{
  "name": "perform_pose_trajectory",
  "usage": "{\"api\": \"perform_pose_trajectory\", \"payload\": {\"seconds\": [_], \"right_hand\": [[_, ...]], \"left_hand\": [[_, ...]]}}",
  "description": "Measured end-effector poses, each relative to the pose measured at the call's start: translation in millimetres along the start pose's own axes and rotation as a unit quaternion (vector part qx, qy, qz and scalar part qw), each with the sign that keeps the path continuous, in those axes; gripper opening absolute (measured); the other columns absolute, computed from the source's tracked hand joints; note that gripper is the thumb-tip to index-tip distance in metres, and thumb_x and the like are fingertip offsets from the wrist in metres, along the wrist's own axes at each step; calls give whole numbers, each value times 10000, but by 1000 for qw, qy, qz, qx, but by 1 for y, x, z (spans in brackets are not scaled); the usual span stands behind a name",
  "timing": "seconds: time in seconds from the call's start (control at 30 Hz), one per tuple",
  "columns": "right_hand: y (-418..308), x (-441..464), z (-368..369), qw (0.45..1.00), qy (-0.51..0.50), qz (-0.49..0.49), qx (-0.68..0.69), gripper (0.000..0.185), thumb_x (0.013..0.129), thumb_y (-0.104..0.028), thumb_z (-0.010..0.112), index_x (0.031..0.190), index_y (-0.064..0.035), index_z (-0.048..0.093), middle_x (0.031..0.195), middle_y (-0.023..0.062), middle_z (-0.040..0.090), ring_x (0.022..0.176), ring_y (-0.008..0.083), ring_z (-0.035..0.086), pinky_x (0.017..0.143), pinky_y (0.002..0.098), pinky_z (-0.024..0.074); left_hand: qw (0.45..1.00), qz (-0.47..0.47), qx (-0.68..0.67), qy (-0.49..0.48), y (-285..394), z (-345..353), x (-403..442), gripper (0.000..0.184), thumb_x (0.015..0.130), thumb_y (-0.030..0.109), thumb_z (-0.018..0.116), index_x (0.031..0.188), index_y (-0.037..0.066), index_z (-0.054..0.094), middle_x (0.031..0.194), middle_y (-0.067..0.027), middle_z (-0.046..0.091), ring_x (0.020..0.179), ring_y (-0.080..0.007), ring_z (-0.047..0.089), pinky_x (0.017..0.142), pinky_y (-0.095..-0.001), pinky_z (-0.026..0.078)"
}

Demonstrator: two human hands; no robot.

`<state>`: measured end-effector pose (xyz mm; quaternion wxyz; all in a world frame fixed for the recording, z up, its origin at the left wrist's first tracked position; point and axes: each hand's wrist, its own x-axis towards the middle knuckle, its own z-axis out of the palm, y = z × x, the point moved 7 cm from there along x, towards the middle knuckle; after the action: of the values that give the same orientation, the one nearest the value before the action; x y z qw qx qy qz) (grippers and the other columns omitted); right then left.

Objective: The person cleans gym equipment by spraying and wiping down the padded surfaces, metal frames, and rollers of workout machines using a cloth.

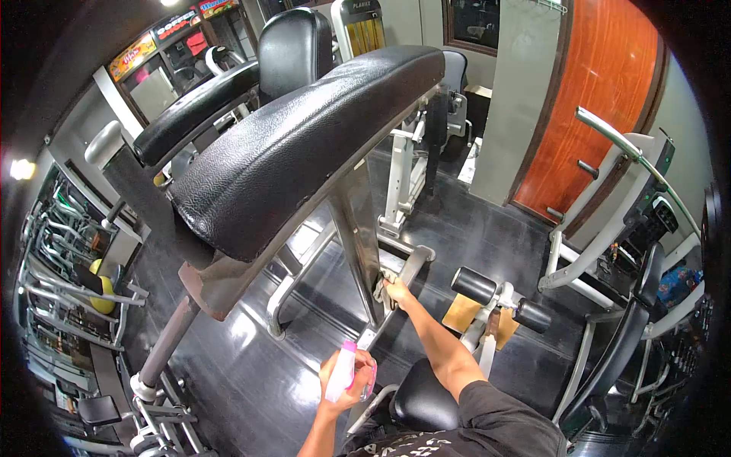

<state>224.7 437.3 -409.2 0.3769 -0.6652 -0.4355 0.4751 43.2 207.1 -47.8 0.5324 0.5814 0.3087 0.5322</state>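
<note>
1. Far left: a yellow ball point(102, 305) among racks of metal equipment.
2. Left of centre: a long black pad point(304, 145), slanting from lower left to upper right above the floor.
3. Lower centre: a white-and-pink spray bottle point(340, 378), below the pad and near the person's body. The long axis of its white part is tilted slightly right of upright in view; the pink tip points forward, away from the person.
4. Around it: the left hand point(348, 398), fingers wrapped in a grasp.
5. Centre: a metal post point(355, 240) beneath the pad.
6. At the post's lower part: a bunched pale cloth point(379, 289), its longer extent running roughly along the post.
7. Beside it: the right hand point(397, 291), gripping the cloth, arm outstretched.
8. Right: a black roller point(474, 284); beyond, an orange-brown door point(590, 99).
</note>
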Motion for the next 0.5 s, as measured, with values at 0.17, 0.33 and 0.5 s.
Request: {"api": "perform_pose_trajectory", "payload": {"seconds": [0.17, 0.33, 0.5], "right_hand": [[-38, -7, -13, 974, 140, -26, 176, 352, 936, -241, 581, 1231, -52, 610, 1128, 169, 682, 1091, 286, 634, 930, 376, 454], [-232, -24, -80, 957, 19, -131, 260, 332, 937, -96, 518, 1256, -33, 584, 1115, 46, 647, 1023, 157, 585, 913, 307, 438], [-343, -25, -125, 939, -27, -153, 308, 284, 957, -181, 514, 1197, -52, 592, 1044, 8, 636, 917, 117, 567, 828, 278, 442]], "left_hand": [[999, -37, -25, 26, -3, -14, -6, 155, 897, 60, 669, 955, -25, 552, 868, -150, 648, 635, -142, 617, 559, -268, 513], [999, -24, 14, 33, -3, -24, -4, 172, 906, 92, 673, 953, -22, 553, 858, -139, 658, 616, -129, 618, 545, -260, 506], [999, -18, 21, 41, -9, -26, -2, 167, 910, 99, 668, 953, -19, 558, 857, -132, 660, 622, -128, 625, 551, -260, 511]]}}
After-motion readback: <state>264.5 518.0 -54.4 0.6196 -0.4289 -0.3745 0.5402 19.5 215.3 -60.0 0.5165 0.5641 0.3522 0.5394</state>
